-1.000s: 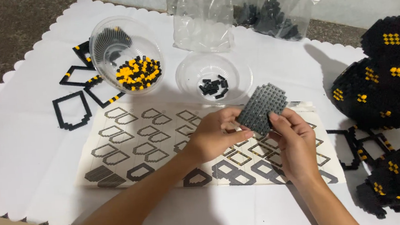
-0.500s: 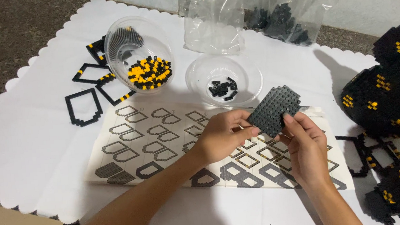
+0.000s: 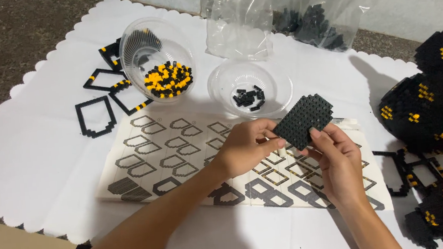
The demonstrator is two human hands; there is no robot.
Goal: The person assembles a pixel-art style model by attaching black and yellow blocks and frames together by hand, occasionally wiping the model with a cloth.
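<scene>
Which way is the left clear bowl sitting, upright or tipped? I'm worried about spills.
Tipped: the left bowl leans, its yellow and black pieces heaped against the lower side.

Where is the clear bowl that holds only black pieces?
In the head view, the bowl of black pieces sits at centre top on the white cloth, right of the black-and-yellow bowl, just beyond both hands.

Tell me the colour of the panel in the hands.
Black panel, seen best in the head view.

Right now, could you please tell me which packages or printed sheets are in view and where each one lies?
Clear plastic bag: top centre, crumpled, looks empty.
Second clear bag: top right, holds black pieces.
Printed sheet: flat on the white cloth under both hands, pale, rows of grey and black outlines.
</scene>
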